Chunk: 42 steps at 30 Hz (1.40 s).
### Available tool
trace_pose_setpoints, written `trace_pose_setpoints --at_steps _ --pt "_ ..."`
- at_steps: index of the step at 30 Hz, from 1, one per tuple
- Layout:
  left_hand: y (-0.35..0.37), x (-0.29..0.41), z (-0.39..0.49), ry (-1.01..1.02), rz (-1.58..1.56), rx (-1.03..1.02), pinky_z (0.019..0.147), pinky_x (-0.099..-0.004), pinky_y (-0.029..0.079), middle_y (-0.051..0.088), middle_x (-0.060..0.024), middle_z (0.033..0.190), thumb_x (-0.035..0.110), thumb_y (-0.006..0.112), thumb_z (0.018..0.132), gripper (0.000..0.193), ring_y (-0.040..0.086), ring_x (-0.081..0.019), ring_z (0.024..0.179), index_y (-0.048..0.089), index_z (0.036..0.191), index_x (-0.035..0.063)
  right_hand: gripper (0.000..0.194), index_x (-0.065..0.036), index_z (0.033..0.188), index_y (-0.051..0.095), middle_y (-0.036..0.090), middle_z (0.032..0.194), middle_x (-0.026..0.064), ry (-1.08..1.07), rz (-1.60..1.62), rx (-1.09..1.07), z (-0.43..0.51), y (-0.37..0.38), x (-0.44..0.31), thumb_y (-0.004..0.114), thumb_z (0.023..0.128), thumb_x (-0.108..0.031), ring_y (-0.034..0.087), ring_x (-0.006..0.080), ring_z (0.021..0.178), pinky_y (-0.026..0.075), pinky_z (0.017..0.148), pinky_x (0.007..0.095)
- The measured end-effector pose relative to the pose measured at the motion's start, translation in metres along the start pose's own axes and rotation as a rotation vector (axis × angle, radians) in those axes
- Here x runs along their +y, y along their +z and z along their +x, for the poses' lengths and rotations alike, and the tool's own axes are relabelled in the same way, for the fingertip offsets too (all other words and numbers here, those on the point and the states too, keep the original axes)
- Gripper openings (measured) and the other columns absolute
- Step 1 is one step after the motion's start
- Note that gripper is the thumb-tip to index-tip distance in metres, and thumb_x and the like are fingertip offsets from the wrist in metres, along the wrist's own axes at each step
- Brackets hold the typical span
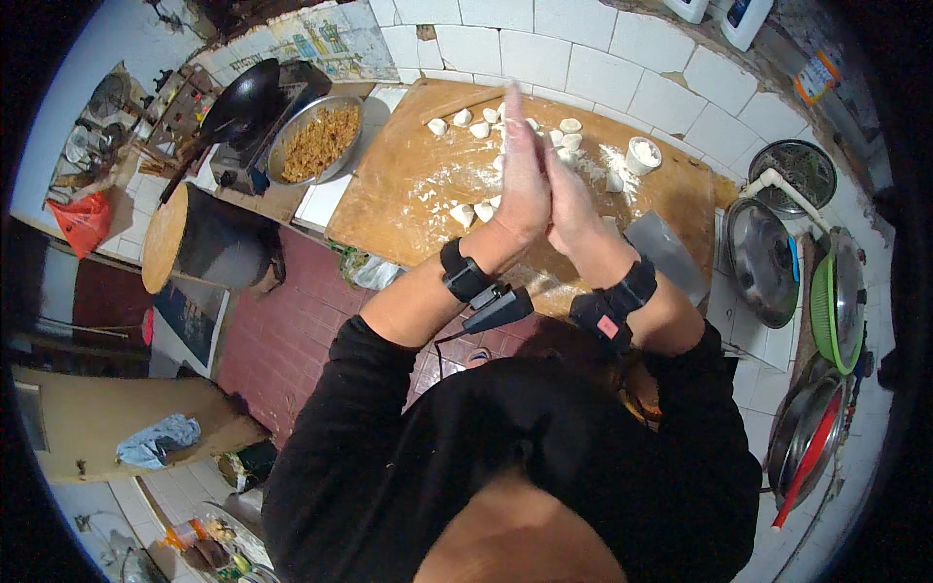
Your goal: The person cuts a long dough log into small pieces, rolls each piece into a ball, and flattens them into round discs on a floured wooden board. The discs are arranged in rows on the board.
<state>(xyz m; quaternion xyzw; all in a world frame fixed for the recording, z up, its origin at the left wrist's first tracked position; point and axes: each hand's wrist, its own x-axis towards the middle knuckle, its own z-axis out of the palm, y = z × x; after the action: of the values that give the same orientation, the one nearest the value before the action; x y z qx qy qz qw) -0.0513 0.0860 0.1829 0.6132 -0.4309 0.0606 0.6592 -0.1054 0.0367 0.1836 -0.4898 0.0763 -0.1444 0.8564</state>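
My left hand [522, 167] and my right hand [572, 197] are raised over a floured wooden board, palms together and fingers pointing to the tiled wall. Whether anything lies between the palms is hidden. Small white dough pieces [479, 130] lie behind and around the hands on the wooden board [379, 197]; more dough pieces [462, 214] are nearer me, left of my wrists. A rolling pin [466, 104] rests along the back edge. A small tub of flour [643, 155] stands at the right, with loose flour beside it. Beside my right forearm is a flat, broad metal blade [665, 251].
A metal bowl of brown crumbly filling [321, 142] stands left of the board, beside a black wok [244, 106] on a stove. Pot lids [762, 262] and a green basket [827, 306] are at the right. A tiled wall [536, 51] borders the board's back.
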Motion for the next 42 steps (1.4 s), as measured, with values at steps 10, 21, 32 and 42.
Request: trace_pose_setpoints --at_steps 10,21,32,42 --pt "0.012 0.02 -0.019 -0.007 -0.065 -0.134 0.115 -0.0388 0.005 0.01 -0.0187 0.153 0.047 0.018 0.098 0.067 0.007 -0.0326 0.142 0.014 0.146 0.0004 0.082 0.002 0.143 0.026 0.031 0.147 0.0124 -0.1 -0.136 0.121 -0.003 0.01 -0.039 0.033 0.092 -0.063 0.029 0.0222 0.134 0.023 0.11 0.031" --pt "0.011 0.015 -0.004 -0.497 -0.661 0.022 0.114 -0.0357 0.013 0.012 -0.0129 0.154 0.065 0.012 0.093 0.08 0.014 -0.0261 0.141 0.009 0.148 0.0068 0.072 0.001 0.145 0.017 0.019 0.151 0.0191 -0.504 -0.741 0.01 -0.003 -0.002 -0.008 0.02 0.098 -0.053 0.017 0.0298 0.14 0.016 0.114 0.0365" --pt "0.003 0.008 0.004 -0.66 -0.992 0.024 0.109 -0.0408 0.026 0.03 -0.0092 0.145 0.075 0.027 0.085 0.089 0.031 -0.0273 0.132 0.017 0.147 0.0127 0.071 -0.005 0.145 0.024 0.021 0.151 0.0171 -0.72 -0.961 -0.066 -0.004 -0.012 -0.008 0.021 0.096 -0.056 0.016 0.0313 0.141 0.012 0.114 0.0429" --pt "0.003 0.016 -0.008 -0.665 -1.076 -0.126 0.107 -0.0408 0.032 0.036 -0.0105 0.141 0.065 0.029 0.091 0.074 0.037 -0.0266 0.129 0.027 0.142 0.0109 0.07 -0.006 0.145 0.026 0.025 0.147 0.0252 -0.712 -0.942 0.061 0.026 -0.027 -0.011 0.028 0.095 -0.055 0.02 0.0408 0.137 0.014 0.112 0.0478"
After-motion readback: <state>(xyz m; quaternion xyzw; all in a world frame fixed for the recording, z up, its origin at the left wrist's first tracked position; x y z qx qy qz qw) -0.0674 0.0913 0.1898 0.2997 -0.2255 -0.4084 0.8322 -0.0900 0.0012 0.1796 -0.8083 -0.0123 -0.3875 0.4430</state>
